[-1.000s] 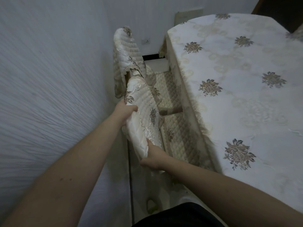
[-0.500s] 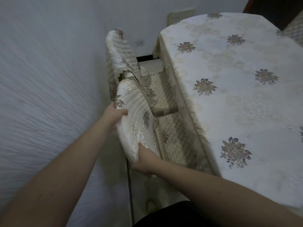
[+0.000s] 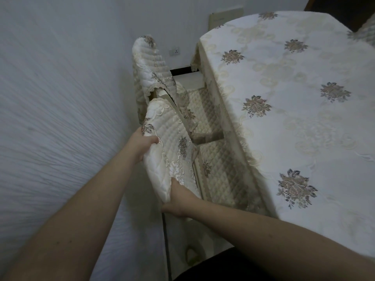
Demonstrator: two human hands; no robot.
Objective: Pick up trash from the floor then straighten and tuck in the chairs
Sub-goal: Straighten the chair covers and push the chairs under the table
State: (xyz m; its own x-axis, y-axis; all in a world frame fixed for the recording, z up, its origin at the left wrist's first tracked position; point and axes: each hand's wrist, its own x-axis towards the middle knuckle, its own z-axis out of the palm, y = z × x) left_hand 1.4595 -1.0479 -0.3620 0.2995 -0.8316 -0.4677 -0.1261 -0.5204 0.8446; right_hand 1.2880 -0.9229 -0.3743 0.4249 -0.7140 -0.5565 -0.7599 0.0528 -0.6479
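Observation:
Two chairs with cream quilted covers stand side by side between the wall and the table. The near chair's backrest is held at both sides: my left hand grips its far left edge, and my right hand grips its near lower edge. Its quilted seat reaches under the table's cloth. The far chair stands just beyond it, its seat also partly under the table. No trash shows on the visible strip of floor.
A table under a cream floral cloth fills the right side. A pale textured wall runs close along the left, leaving a narrow gap. A wall socket sits behind the far chair. White floor shows below the near chair.
Both hands keep the same grip on the near chair's backrest. The chair has barely shifted; mostly the view has swung slightly.

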